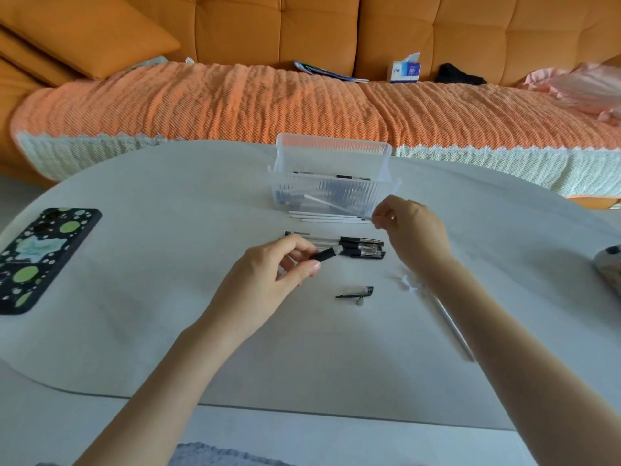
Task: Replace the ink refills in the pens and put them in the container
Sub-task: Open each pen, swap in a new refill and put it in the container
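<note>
**New refill pinched, barrel waiting**

Left hand (275, 270) curled round an open pen barrel (325, 254), thumb and fingers closed on it, black grip end poking out toward the right; held just above the table (168, 297), in front of the loose pens (363, 247).

Right hand (416, 233) pinches one white refill (332, 205) by its right end, fingertips tight, other fingers tucked; the refill slants up-left across the front wall of the container (285, 153); spare refills (322, 216) lie in a row at the container's foot; some finished pens look to be inside, hard to count through ribbed plastic.

Cap (361, 290) lies alone nearer the person; a thin grey stick (450, 317) beside the right forearm, possibly the spent refill; cannot tell.

Handling, my guess: refill is featherlight, thin, bendy; pinched at the far end it will whip and miss the bore; better to grip closer to the leading end, feed straight, don't force; barrel is stiff, smooth plastic; hold it at the rubber grip.

Phone (40, 257) far left, out of play.
</note>
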Available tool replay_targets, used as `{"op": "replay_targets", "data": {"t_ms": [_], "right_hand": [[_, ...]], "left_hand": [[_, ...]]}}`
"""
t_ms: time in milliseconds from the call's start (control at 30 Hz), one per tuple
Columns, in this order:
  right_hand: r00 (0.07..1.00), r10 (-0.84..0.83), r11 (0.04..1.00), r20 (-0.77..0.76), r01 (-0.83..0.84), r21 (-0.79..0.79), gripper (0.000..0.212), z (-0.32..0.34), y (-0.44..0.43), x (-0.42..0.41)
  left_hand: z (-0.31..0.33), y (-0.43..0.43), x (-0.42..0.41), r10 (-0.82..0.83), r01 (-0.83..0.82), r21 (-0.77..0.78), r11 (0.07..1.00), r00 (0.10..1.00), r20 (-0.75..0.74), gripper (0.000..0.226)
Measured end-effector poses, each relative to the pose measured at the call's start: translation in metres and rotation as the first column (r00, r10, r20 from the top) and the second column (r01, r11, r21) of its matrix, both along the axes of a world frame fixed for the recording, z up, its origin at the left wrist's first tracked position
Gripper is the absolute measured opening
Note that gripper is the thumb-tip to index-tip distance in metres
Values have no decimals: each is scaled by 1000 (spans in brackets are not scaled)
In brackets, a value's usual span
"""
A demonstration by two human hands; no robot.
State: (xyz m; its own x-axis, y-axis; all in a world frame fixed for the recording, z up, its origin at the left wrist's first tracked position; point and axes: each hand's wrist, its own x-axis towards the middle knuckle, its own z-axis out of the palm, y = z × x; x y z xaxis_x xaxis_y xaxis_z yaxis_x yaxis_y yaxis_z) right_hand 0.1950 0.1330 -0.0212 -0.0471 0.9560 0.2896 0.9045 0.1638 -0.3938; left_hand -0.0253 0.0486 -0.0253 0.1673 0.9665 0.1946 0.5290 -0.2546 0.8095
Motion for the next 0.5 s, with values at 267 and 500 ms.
{"op": "replay_targets", "data": {"t_ms": [267, 500], "right_hand": [[958, 74, 995, -278, -91, -50, 11, 12, -71, 15], [937, 62, 995, -343, -83, -46, 14, 8, -78, 19]], "left_hand": [[3, 0, -7, 28, -27, -12, 1000, 997, 78, 7], [5, 1, -12, 33, -34, 1, 999, 992, 123, 7]]}}
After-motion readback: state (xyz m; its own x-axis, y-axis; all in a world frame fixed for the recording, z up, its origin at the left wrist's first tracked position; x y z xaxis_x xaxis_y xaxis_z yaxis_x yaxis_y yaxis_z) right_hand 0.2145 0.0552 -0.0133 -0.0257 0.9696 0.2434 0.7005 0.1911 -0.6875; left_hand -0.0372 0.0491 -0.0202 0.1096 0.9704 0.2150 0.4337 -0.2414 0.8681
